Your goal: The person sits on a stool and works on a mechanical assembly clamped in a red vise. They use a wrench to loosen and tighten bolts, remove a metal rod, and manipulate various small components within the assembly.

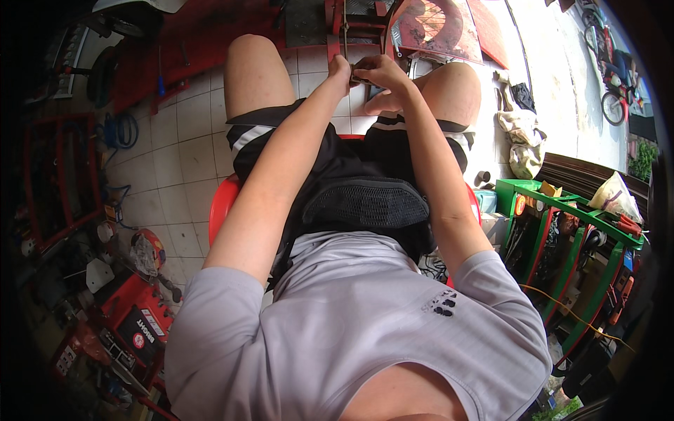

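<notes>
Both my arms reach forward between my knees, and my hands meet at the far end near a red metal frame (333,28). My left hand (340,72) has its fingers closed right below a thin upright rod (345,35); what it grips is mostly hidden. Beside it, my right hand (381,72) pinches a small dark brownish part (357,78), held close against the left fingers. The part's exact kind is too small to tell.
I sit on a red chair (223,207) over a tiled floor (196,133). A red platform (232,52) lies ahead. On the right stand a green rack (562,203) of tools and a cloth bundle (523,137); on the left, a blue hose (121,131) and red machine (144,326).
</notes>
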`<state>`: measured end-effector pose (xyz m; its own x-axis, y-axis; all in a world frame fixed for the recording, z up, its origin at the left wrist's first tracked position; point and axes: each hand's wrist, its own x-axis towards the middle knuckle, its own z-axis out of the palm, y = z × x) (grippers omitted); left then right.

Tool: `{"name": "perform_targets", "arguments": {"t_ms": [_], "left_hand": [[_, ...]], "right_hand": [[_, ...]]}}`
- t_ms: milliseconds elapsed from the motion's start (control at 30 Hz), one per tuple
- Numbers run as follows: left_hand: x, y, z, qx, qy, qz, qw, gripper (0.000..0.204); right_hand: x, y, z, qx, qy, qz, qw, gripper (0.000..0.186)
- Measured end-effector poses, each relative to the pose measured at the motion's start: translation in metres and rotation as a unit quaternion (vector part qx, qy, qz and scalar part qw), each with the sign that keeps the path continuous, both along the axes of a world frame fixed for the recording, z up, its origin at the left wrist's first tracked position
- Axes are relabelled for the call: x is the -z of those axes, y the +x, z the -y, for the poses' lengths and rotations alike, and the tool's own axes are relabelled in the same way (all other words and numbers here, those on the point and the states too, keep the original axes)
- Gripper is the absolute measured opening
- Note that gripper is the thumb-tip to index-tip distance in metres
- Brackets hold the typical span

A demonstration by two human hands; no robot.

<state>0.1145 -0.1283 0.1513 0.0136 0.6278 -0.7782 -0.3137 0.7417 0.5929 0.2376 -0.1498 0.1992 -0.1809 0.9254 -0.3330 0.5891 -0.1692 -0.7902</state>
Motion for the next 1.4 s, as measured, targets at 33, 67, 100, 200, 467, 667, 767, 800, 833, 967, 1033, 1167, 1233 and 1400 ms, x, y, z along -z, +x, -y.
{"name": "perform_targets", "arguments": {"t_ms": [33, 67, 100, 200, 467, 667, 767, 800, 833, 967, 1033, 1167, 1233, 1400], "left_hand": [[0.000, 0.000, 0.000, 0.000, 0.000, 0.003, 1.000, 0.035], [0.000, 0.000, 0.000, 0.000, 0.000, 0.006, 1.000, 0.034], [-0.001, 0.001, -0.001, 0.001, 0.000, 0.010, 1.000, 0.034], [0.000, 0.001, 0.000, 0.010, 0.008, -0.003, 1.000, 0.034], [0.009, -0.002, -0.003, 0.015, 0.007, -0.020, 1.000, 0.034], [0.002, -0.002, -0.001, 0.000, -0.005, -0.011, 1.000, 0.031], [-0.002, 0.005, 0.001, 0.008, 0.004, -0.022, 1.000, 0.032], [-0.001, 0.003, 0.001, 0.010, 0.010, -0.028, 0.999, 0.032], [-0.001, 0.002, 0.000, 0.011, 0.010, -0.021, 1.000, 0.032], [0.000, -0.002, 0.001, 0.012, 0.004, -0.003, 1.000, 0.032], [-0.002, 0.000, 0.001, 0.013, 0.002, 0.000, 1.000, 0.032], [-0.001, 0.002, 0.000, 0.010, 0.009, -0.008, 1.000, 0.033], [0.001, 0.001, 0.000, 0.006, 0.011, -0.008, 1.000, 0.033], [0.004, 0.000, -0.003, 0.017, 0.001, -0.002, 1.000, 0.041]], "right_hand": [[0.000, 0.001, 0.000, -0.013, 0.000, -0.008, 1.000, 0.036], [0.001, 0.001, -0.001, -0.026, 0.001, -0.016, 1.000, 0.035], [0.004, 0.001, -0.001, -0.010, 0.013, 0.011, 1.000, 0.034], [0.009, -0.002, 0.000, 0.005, 0.024, 0.033, 0.999, 0.032], [0.010, -0.006, -0.001, 0.061, 0.022, 0.042, 0.997, 0.030], [0.006, 0.000, 0.002, -0.029, -0.020, -0.074, 0.997, 0.036], [0.013, 0.004, -0.002, 0.010, -0.018, -0.031, 0.999, 0.035], [0.014, 0.003, -0.004, 0.041, -0.008, -0.020, 0.999, 0.035], [0.015, 0.002, -0.006, 0.071, 0.002, -0.009, 0.997, 0.034], [0.010, 0.002, -0.003, -0.013, 0.003, -0.059, 0.998, 0.034], [0.011, 0.004, -0.003, -0.027, -0.004, -0.052, 0.998, 0.036], [0.011, 0.000, -0.005, 0.073, 0.000, 0.032, 0.997, 0.037], [0.007, 0.000, -0.004, 0.029, -0.006, -0.005, 1.000, 0.036], [0.003, 0.002, -0.001, -0.031, -0.010, -0.026, 0.999, 0.035]]}}
